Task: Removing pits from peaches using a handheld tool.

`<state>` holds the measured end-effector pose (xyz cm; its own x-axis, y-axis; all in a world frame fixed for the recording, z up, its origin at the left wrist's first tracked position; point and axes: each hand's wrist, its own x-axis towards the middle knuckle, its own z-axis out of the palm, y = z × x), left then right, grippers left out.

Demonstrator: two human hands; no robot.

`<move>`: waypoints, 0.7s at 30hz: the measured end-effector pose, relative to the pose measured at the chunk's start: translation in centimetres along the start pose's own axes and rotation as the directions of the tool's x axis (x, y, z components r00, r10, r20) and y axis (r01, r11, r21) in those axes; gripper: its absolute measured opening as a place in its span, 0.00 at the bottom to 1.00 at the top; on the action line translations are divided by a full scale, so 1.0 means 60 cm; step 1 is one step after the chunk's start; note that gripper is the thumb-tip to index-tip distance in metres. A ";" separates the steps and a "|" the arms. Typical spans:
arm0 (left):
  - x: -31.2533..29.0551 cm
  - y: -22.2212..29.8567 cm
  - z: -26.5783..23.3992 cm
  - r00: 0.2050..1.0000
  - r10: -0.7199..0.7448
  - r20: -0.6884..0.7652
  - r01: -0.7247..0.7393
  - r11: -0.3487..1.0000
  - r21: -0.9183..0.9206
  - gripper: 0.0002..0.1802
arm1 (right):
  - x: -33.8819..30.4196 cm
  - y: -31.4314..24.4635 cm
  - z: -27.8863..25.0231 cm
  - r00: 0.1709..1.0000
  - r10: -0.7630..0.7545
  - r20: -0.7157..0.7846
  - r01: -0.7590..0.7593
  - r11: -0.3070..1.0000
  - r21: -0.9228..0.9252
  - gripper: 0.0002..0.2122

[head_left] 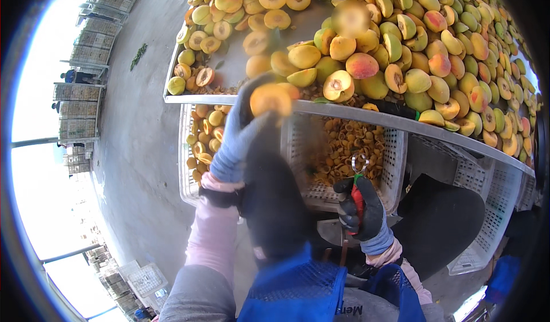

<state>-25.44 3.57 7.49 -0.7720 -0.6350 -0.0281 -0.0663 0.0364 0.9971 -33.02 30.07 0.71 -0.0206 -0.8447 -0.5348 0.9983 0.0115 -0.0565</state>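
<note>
My left hand [239, 128], in a blue and dark glove, is raised at the table's near edge. Its fingers and thumb close round a blurred peach half [270, 99], cut face toward me. Lower and to the right, my right hand [371, 212] wears a dark glove and is wrapped round the red handle of a peach pitter [357, 199]. The pitter's metal ring [360, 163] points up and away, with nothing in it. Many halved and whole peaches [412, 47] are heaped on the metal table [229, 99] beyond my hands.
Under the table edge stand a white crate [187, 150] of peach halves at the left and another crate [396, 156] holding small orange-brown scraps. A white crate [487, 219] stands right of my legs. Stacked crates [80, 101] line the far left of the concrete floor [134, 116].
</note>
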 end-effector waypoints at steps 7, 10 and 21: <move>-0.123 0.015 0.116 0.958 -0.282 0.044 0.285 0.950 -0.124 0.35 | -0.011 0.017 0.092 0.978 -0.197 -0.070 0.117 0.794 -0.597 0.12; -0.138 0.005 0.133 0.998 -0.055 -0.004 0.055 0.989 0.138 0.26 | -0.011 0.036 0.081 0.938 -0.345 -0.024 0.222 0.652 -0.725 0.10; -0.204 -0.050 0.180 0.982 0.086 -0.170 -0.055 0.983 0.178 0.21 | -0.018 0.035 0.044 0.697 -0.707 0.121 0.379 0.219 -0.899 0.06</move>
<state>-22.60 19.55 4.07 -0.6561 -0.7514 0.0700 -0.1349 0.2081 0.9688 -30.77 29.62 3.40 -0.7137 -0.6615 -0.2302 0.1628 0.1630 -0.9731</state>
